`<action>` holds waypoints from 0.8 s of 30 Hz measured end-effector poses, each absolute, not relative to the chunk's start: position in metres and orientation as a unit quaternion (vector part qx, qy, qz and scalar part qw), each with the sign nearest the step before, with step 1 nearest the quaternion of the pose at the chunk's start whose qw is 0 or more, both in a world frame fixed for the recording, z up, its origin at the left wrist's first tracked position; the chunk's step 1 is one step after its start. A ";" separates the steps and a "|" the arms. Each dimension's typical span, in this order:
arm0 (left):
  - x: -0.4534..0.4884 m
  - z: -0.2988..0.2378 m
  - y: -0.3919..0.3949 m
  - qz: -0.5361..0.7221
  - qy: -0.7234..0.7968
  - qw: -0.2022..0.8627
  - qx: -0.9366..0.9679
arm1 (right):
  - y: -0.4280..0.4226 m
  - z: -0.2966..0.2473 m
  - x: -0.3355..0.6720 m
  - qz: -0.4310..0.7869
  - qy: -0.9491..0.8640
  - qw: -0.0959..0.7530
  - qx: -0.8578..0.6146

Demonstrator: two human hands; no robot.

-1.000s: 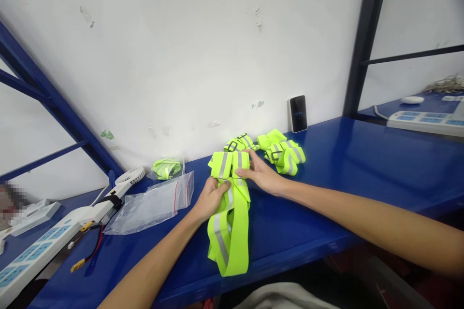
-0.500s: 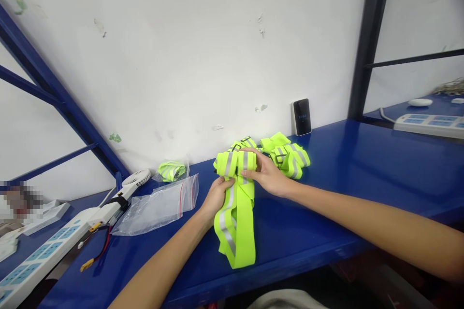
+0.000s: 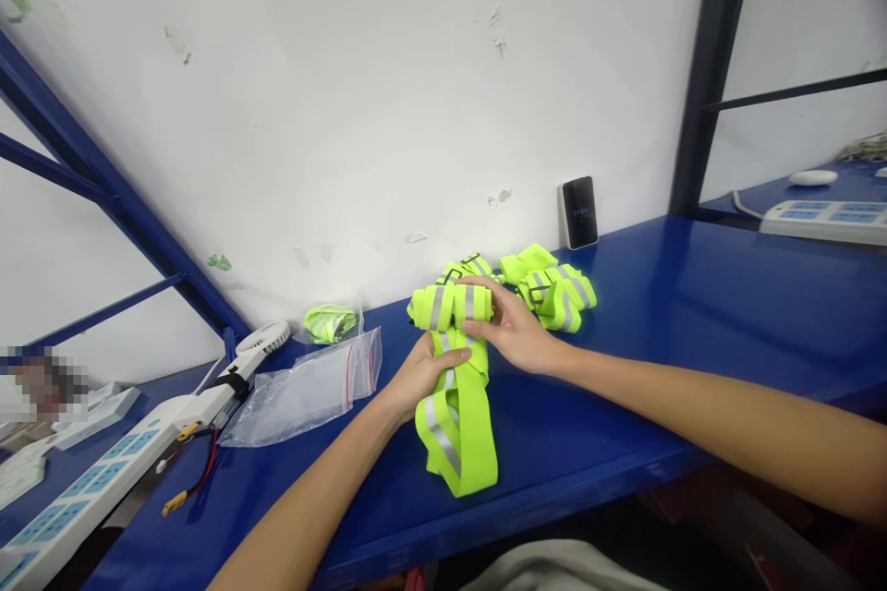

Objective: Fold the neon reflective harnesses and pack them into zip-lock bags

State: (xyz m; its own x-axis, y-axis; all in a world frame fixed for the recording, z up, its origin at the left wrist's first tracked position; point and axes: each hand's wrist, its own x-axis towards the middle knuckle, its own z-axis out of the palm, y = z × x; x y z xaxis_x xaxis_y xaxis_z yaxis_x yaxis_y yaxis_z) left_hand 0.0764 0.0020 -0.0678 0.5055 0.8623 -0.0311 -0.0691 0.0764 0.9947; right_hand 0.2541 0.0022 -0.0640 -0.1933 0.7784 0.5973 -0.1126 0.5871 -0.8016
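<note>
A neon yellow reflective strap (image 3: 477, 434) with silver stripes is partly rolled up, its loose loop hanging toward the table's front edge. My right hand (image 3: 516, 328) is closed around the right end of the rolled bundle, thumb in front and fingers behind. Lower down, my left hand (image 3: 422, 377) grips the strap just under the roll, thumb lying across it. Behind the roll lie more yellow straps (image 3: 466, 268) with black buckles. Another bundle of yellow straps (image 3: 554, 288) rests to the right of my right hand.
On the blue table (image 3: 665, 342), clear zip bags (image 3: 305, 397) lie left of my hands, with a bagged yellow strap (image 3: 329, 323) behind them. A small fan (image 3: 261, 338), a power strip (image 3: 90, 480) and a yellow-ended cable (image 3: 200, 476) are farther left. A black-screened device (image 3: 579, 213) stands against the wall.
My left hand has shifted a little right, its thumb now reaching across the strap below the roll. The loose loop has risen slightly. My right hand keeps its hold.
</note>
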 end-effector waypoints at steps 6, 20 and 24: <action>0.072 -0.067 0.005 0.359 0.359 0.640 0.577 | -0.001 -0.050 0.257 0.441 -0.638 0.588 -0.229; 0.082 -0.057 -0.006 0.417 0.355 0.641 0.538 | 0.002 -0.060 0.271 0.170 -0.815 0.521 -0.188; 0.083 -0.058 -0.006 0.426 0.359 0.659 0.506 | 0.001 -0.066 0.271 0.136 -0.837 0.505 -0.162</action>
